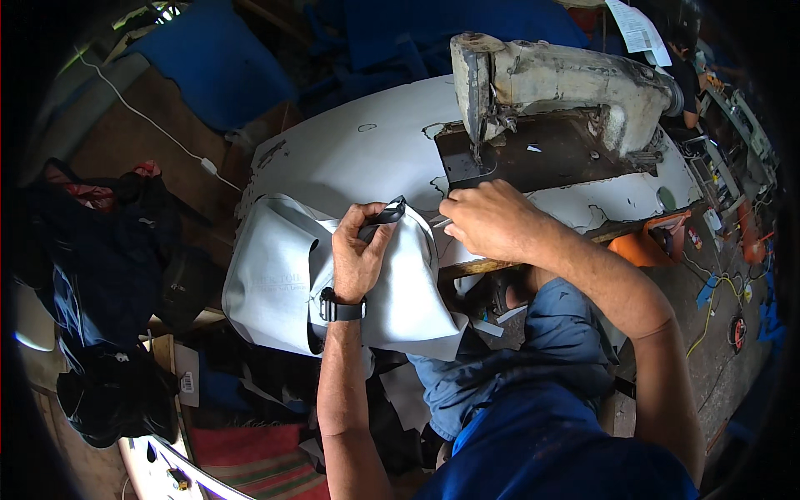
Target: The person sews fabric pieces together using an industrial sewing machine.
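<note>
The left hand is pinching a black strap against the grey fabric bag piece on the sewing table. The right hand is closing around small snips just right of the strap, whose long axis is running up-right toward the sewing machine.

Left hand pinches black strap on grey bag.

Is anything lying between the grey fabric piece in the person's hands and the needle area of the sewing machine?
Nothing visible blocks it. The left hand pinches a black strap at the edge of the grey fabric piece, and the right hand rests just in front of the sewing machine. The worn white tabletop between them is bare.
</note>
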The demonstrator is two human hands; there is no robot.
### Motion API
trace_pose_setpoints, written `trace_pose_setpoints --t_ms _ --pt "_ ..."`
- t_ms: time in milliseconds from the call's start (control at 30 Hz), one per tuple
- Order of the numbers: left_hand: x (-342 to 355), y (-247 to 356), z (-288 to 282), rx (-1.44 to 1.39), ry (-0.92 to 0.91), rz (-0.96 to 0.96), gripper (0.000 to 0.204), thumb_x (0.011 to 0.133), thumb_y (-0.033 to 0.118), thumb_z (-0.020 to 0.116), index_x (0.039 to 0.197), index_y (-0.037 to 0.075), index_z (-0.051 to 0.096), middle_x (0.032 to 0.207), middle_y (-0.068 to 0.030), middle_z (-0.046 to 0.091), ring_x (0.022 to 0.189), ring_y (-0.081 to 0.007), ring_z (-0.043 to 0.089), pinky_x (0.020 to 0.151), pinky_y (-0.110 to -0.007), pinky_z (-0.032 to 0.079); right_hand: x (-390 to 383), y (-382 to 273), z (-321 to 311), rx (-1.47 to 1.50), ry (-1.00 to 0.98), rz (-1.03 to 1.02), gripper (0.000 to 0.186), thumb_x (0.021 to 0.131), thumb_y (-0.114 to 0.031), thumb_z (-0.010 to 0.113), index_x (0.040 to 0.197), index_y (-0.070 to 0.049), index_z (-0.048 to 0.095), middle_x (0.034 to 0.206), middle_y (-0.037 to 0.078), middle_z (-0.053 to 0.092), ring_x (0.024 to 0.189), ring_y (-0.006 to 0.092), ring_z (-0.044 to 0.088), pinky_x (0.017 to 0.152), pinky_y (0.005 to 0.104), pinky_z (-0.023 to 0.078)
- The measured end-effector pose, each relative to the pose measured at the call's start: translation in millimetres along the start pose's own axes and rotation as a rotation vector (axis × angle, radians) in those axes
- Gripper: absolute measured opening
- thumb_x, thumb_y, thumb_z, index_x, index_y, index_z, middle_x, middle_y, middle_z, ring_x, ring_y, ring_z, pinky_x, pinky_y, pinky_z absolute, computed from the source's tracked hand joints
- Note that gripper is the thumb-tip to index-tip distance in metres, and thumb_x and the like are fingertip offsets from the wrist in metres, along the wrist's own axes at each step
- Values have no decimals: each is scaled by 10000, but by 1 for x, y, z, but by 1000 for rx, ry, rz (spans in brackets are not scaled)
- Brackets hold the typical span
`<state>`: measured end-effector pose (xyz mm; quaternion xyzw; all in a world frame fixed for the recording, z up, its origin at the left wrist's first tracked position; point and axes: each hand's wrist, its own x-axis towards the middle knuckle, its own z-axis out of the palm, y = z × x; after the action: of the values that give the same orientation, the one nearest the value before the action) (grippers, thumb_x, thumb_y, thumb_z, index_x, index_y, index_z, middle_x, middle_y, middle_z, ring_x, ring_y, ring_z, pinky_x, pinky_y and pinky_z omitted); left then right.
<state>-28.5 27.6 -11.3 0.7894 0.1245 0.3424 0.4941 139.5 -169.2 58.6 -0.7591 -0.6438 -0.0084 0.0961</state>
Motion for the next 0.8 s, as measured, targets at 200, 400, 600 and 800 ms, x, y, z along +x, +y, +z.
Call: trace_pose_setpoints --t_ms 200,400,600,800 --pt "-1 -2 -2 54 2 15 183 978 19 765 1158 32 735 1075 -20 761 1014 -111 676 944 -283 529 20 -13 0 -143 5 -129 64 805 -22 708 777 3 760 744 181 759 749 337 791 702 454 647" --pt "-2 -1 -3 2 4 -10 184 982 28 764 1163 31 733 1074 -22 759 1015 -111 674 939 -283 529 24 1 4 -53 -93 25 270 1012 -248 688 994 15 750 859 204 770 828 351 785 771 491 632" --pt "-2 3 -3 -1 2 -7 190 982 36 767 1168 22 732 1066 -21 754 1011 -113 678 939 -287 531 14 0 -18 154 -3 81 302 988 -254 710 999 46 736 861 231 759 863 402 770 834 516 609" --pt "0 4 0 45 -2 11 182 980 23 751 1158 -4 724 1059 -50 750 990 -118 686 904 -291 548 37 -3 3 144 30 87 255 967 -216 708 945 36 734 850 243 747 877 414 760 841 536 594"
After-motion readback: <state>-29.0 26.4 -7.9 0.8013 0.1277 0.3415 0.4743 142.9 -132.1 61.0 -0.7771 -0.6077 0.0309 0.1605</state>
